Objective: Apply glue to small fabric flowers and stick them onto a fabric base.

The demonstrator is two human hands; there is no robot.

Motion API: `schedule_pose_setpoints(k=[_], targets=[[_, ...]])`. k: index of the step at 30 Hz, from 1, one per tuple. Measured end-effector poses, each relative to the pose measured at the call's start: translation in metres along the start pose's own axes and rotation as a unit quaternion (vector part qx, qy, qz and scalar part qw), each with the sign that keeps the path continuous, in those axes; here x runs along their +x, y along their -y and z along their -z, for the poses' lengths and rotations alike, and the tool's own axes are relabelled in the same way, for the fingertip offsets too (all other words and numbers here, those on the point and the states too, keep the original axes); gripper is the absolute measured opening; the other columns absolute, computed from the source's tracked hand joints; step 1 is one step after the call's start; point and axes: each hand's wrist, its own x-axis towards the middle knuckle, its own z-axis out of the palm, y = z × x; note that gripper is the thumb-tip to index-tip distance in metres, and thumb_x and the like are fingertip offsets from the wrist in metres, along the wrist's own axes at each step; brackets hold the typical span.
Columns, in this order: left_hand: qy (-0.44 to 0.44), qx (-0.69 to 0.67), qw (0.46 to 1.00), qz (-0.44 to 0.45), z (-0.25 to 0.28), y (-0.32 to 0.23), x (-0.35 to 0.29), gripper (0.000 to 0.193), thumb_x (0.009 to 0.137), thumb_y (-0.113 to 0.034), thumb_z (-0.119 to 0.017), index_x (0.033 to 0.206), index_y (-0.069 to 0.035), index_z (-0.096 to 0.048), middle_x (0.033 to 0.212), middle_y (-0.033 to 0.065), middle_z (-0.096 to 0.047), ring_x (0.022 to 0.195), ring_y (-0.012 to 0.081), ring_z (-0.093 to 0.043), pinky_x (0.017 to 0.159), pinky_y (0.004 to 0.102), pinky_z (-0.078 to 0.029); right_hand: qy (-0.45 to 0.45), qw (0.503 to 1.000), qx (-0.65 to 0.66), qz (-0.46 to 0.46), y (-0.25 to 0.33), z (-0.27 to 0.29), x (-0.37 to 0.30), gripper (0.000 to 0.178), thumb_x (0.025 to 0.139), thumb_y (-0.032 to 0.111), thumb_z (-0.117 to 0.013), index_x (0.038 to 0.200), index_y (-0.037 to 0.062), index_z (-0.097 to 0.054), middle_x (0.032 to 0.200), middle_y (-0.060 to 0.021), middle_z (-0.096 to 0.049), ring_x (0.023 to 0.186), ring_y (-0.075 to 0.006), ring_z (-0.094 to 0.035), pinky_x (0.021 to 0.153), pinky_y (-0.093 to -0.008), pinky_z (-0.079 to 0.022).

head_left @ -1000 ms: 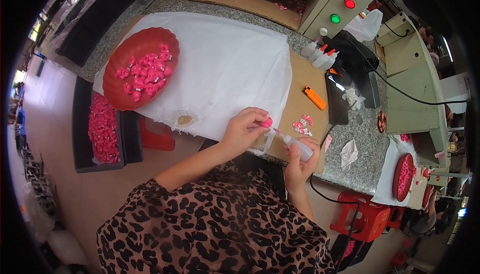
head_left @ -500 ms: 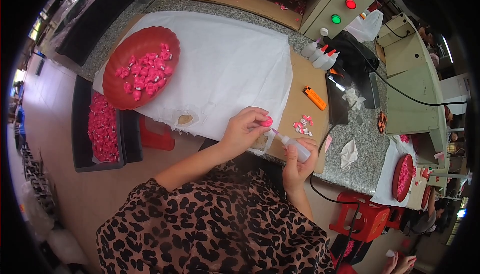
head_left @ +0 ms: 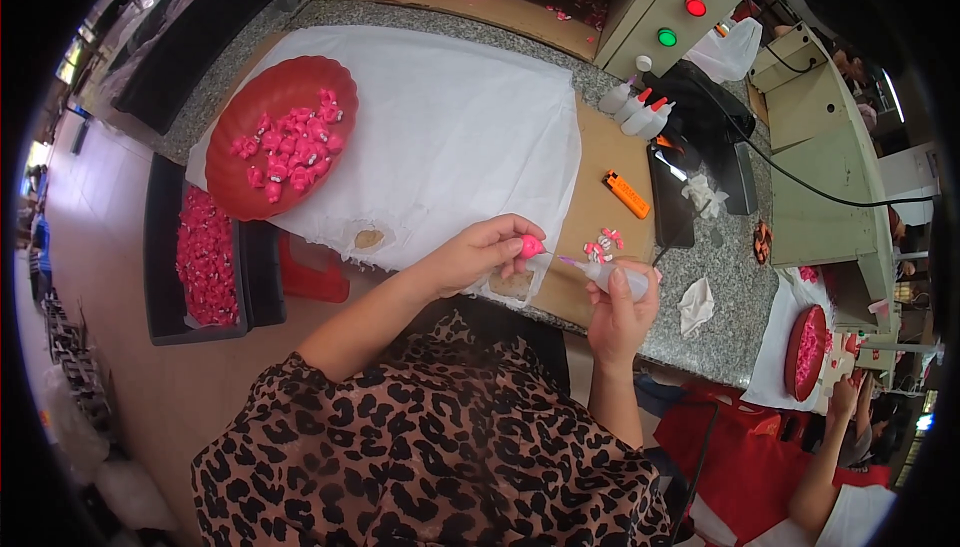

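Left hand (head_left: pixel 482 251) pinches a pink piece (head_left: pixel 531 246); right hand (head_left: pixel 620 322), gripping a bottle (head_left: pixel 601 274), has drawn away rightward, likely pausing work.

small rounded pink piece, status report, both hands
Left hand pinching small rounded pink piece. Right hand gripping translucent white plastic squeeze bottle, purple nozzle aimed at piece. No obstruction visible between.

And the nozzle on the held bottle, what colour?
Purple nozzle on a whitish bottle; best seen in the head view.
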Motion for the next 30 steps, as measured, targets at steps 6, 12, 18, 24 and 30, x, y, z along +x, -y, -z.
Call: schedule_pose_setpoints(k=[6,12,18,24,30], targets=[[-0.003,0.067,0.998,0.001,-0.0033,-0.0034,-0.0039,0.027,0.089,-0.014,-0.035,0.111,-0.004,-0.048,0.080,-0.0014,-0.046,0.069,0.0055,-0.042,0.064,0.0187,-0.038,0.049,0.994,-0.072,0.063,-0.0008,-0.0030,-0.0012,0.015,0.078,0.002,-0.053,0.088,-0.0012,-0.043,0.087,-0.0084,-0.045,0.066,-0.0131,-0.052,0.055,-0.0217,-0.042],[-0.005,0.097,0.995,-0.016,-0.0073,-0.0036,-0.0047,0.027,0.090,-0.014,-0.034,0.110,-0.005,-0.049,0.077,-0.0022,-0.046,0.069,0.0054,-0.040,0.065,0.0186,-0.037,0.053,0.983,-0.139,0.104,0.0001,-0.0067,-0.0030,0.013,0.079,0.006,-0.053,0.087,0.0005,-0.044,0.084,-0.0084,-0.046,0.061,-0.0130,-0.050,0.053,-0.0208,-0.039],[-0.010,0.101,0.995,-0.017,-0.0050,0.0013,-0.0047,0.027,0.089,-0.014,-0.035,0.110,-0.005,-0.050,0.079,-0.0018,-0.047,0.069,0.0054,-0.041,0.066,0.0188,-0.038,0.055,0.980,-0.158,0.107,-0.0013,-0.0057,-0.0027,0.013,0.080,0.006,-0.053,0.087,0.0007,-0.043,0.084,-0.0083,-0.046,0.061,-0.0125,-0.049,0.053,-0.0207,-0.040],[-0.013,0.115,0.993,-0.021,-0.0073,-0.0021,-0.0058,0.026,0.089,-0.014,-0.036,0.109,-0.006,-0.051,0.082,-0.0012,-0.049,0.070,0.0057,-0.041,0.067,0.0189,-0.038,0.054,0.981,-0.154,0.107,0.0013,-0.0059,-0.0039,0.014,0.079,0.006,-0.053,0.087,0.0005,-0.043,0.084,-0.0084,-0.046,0.061,-0.0125,-0.049,0.054,-0.0211,-0.040],[-0.012,0.117,0.993,-0.021,-0.0069,-0.0025,-0.0059,0.026,0.089,-0.014,-0.036,0.108,-0.006,-0.051,0.084,-0.0007,-0.050,0.071,0.0058,-0.042,0.068,0.0193,-0.039,0.059,0.981,-0.157,0.100,0.0033,-0.0054,-0.0032,0.013,0.079,0.006,-0.053,0.087,0.0005,-0.044,0.083,-0.0081,-0.046,0.061,-0.0121,-0.049,0.053,-0.0209,-0.040]])
